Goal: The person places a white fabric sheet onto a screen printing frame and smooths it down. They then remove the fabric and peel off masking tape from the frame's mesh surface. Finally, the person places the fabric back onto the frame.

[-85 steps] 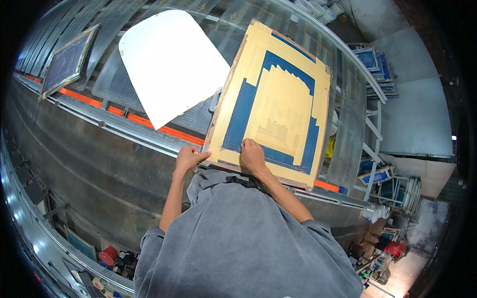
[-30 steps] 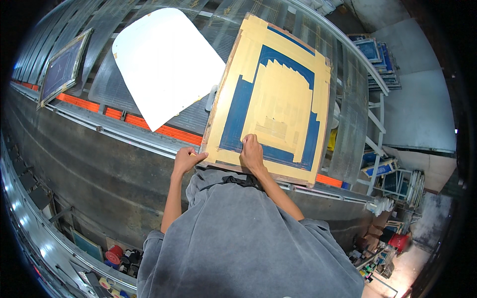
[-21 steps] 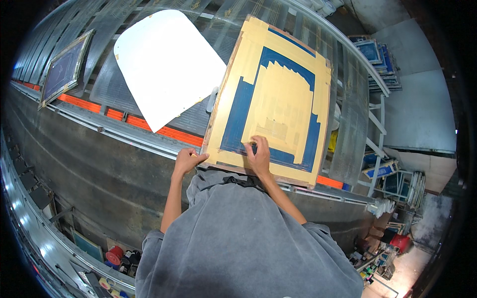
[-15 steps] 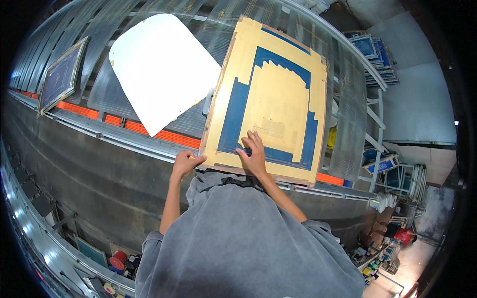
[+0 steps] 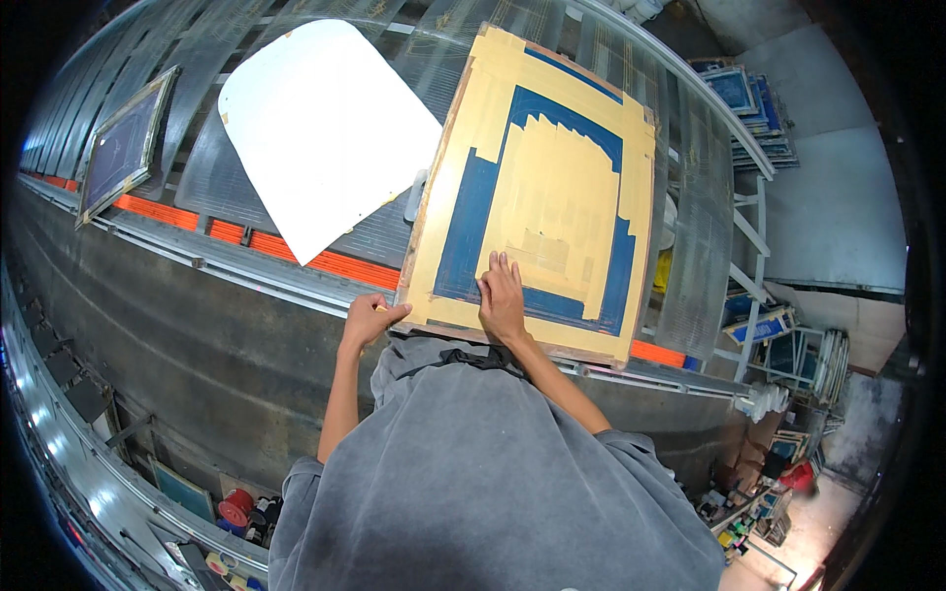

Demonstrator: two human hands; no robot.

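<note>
A large screen-printing frame (image 5: 562, 212), its blue mesh masked with pale yellow tape, lies tilted on the table before me. My right hand (image 5: 504, 305) rests on its near part, fingers stretched out over the tape and the blue band. At the frame's near left corner, my left hand (image 5: 367, 320) has its fingers curled in and its thumb reaching to the edge. A small yellow bit that looks like tape (image 5: 380, 309) shows between those fingers. Left of the frame lies a white sheet (image 5: 320, 128) with rounded far corners.
A smaller screen frame (image 5: 126, 148) leans at the table's left. An orange strip (image 5: 325, 266) and a metal rail run along the near edge. Stacked screens (image 5: 754, 103) stand at the far right. A person in red (image 5: 800, 479) is at the lower right.
My right thumb has drawn in beside the fingers, and the hand lies flatter on the frame. My left hand stays at the corner. The view has shifted slightly.
</note>
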